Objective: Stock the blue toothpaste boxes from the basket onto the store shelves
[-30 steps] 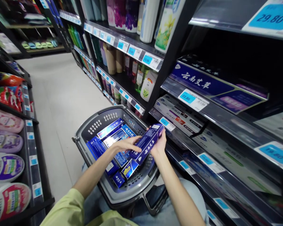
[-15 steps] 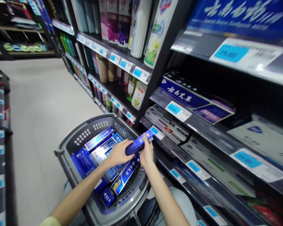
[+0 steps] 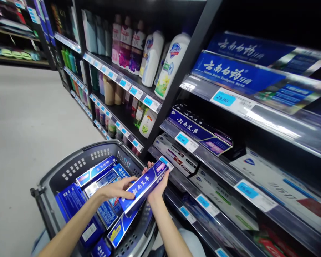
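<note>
Cut off at the lower edge: both forearms [image 3: 77, 221], denim-clad knees [image 3: 194, 244] and the near side of a grey shopping basket [image 3: 87, 159]. Raised above its right-hand part, tilted, far end toward the shelving: a long blue-and-violet toothpaste carton [image 3: 143, 185], clasped in both hands. Left hand [image 3: 116, 189] at the near end, thumb on the printed face, fingers along the left edge; right hand [image 3: 157, 191] cradling the far half from below, thumb against the right side. Probably light, stiff lengthwise, yet easily dented at mid-panel; glossy face likely somewhat slippery. Best held by the long edges, close to the ends. Hidden: carton's underside, right palm, parts of the left fingers. In the basket: other blue cartons [image 3: 73, 201], some covered by the left forearm, count uncertain, small print illegible. Just beyond the held carton: a price tag [image 3: 169, 165], partly covered. Farther: shelving [image 3: 279, 126] with white cartons [image 3: 173, 155] and Yunnan Baiyao toothpaste boxes [image 3: 230, 73], recesses lost in shadow. Beyond: toiletry bottles [image 3: 173, 60], many labels unreadable. Farthest, upper left: pale footwear [image 3: 17, 54], blurred, cut off.
</note>
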Demonstrator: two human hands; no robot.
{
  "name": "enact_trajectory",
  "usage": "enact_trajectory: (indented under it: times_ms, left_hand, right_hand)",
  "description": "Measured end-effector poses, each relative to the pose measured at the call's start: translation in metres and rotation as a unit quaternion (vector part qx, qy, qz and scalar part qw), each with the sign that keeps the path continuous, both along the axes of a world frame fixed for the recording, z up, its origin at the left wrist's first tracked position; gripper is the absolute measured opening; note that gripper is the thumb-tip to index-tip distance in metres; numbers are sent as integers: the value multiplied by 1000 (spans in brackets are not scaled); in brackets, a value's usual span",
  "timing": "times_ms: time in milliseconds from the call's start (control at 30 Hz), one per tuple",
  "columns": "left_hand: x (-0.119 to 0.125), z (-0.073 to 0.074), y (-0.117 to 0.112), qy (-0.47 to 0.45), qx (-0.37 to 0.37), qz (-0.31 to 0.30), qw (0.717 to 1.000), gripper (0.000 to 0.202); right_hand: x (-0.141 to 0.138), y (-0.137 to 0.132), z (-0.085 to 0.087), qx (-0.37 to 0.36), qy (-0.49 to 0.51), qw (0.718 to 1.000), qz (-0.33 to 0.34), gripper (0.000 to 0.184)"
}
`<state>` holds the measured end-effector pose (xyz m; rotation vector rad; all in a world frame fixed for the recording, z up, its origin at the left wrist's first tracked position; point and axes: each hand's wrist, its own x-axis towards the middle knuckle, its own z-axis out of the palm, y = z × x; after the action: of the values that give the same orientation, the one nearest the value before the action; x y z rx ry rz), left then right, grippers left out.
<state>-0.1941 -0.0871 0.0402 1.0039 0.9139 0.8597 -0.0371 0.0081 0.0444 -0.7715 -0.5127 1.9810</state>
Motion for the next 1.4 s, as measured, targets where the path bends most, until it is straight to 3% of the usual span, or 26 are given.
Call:
enact_trajectory:
  times_ms: [167,300,433,600,733,833,967,1133,1200,1333,1400]
  left_hand:
    - [4,-4,0,-34,12,-13,999,91]
    - [8,0,0,-34,1,-2,999,79]
    - [10,3,0,-18,16,62,998,67]
    - [4,-8,5,52,63,175,981,75]
    - [-4,-9,6,80,82,231,966,66]
    - [-6,-7,5,78,99,283,951,62]
    - [-8,-9,7,-4,108,371,922,59]
    - [-9,-14,11,-165,28,507,846,54]
    - [-8,-11,11,-231,-10,481,846,46]
    - [-1,-3,6,-280,-101,329,896,44]
    - [1,-3,6,-272,-110,289,911,43]
  right_hand:
    - [11,-4,7,2,24,999,44,70]
    - [9,-6,5,-10,34,999,40,69]
    - [4,-3,9,23,18,999,33,67]
    - [15,12,20,113,-61,991,-27,48]
    - [27,23,17,188,-122,974,-41,57]
    - [30,27,11,211,-168,961,-54,69]
    - [31,24,12,196,-166,963,-81,67]
    - [33,21,13,193,-151,966,-84,59]
    - [33,21,12,189,-146,966,-97,57]
    - [31,23,7,189,-131,965,-128,48]
    - [31,25,8,209,-141,959,-129,51]
